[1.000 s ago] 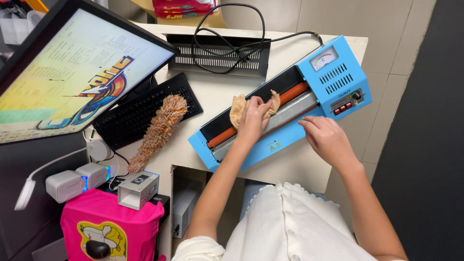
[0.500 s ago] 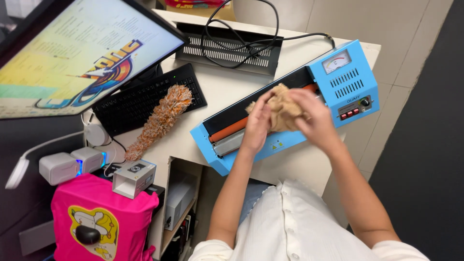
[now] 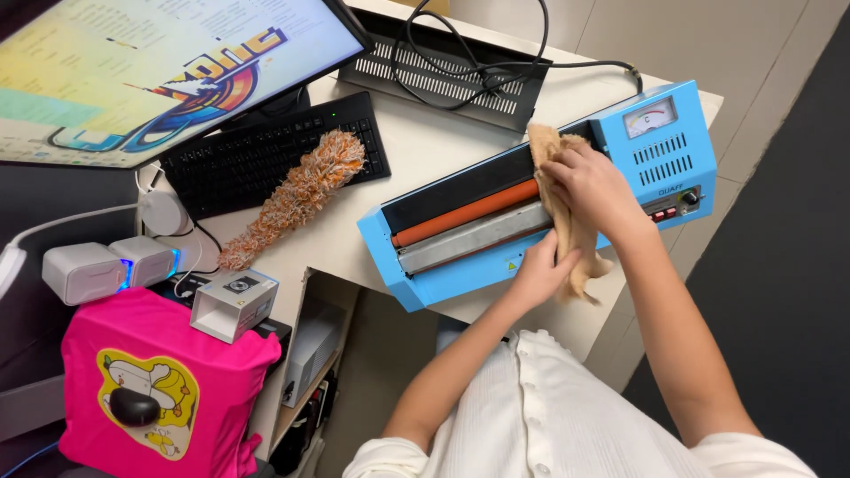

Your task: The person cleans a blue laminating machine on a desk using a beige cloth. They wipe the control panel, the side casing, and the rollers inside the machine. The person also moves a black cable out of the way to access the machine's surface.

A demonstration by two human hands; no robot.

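Observation:
A blue laminating machine (image 3: 460, 265) with an orange roller (image 3: 465, 213) lies on the white desk (image 3: 416, 150). A tan cloth (image 3: 567, 212) hangs across its right part. My right hand (image 3: 595, 184) presses the cloth's upper part against the machine next to the blue control box (image 3: 664, 142). My left hand (image 3: 542, 270) pinches the cloth's lower end at the machine's front edge.
An orange and white fluffy duster (image 3: 292, 202) lies partly on a black keyboard (image 3: 257, 159). A monitor (image 3: 150, 71) stands at the left. A black vent panel (image 3: 443, 62) with cables sits behind. A pink cloth (image 3: 150, 389), small speakers (image 3: 88, 270) and a small box (image 3: 232, 304) are at lower left.
The cloth went from under my left hand on the roller, to bunched between both hands, to stretched over the machine's right end. My right hand now presses it.

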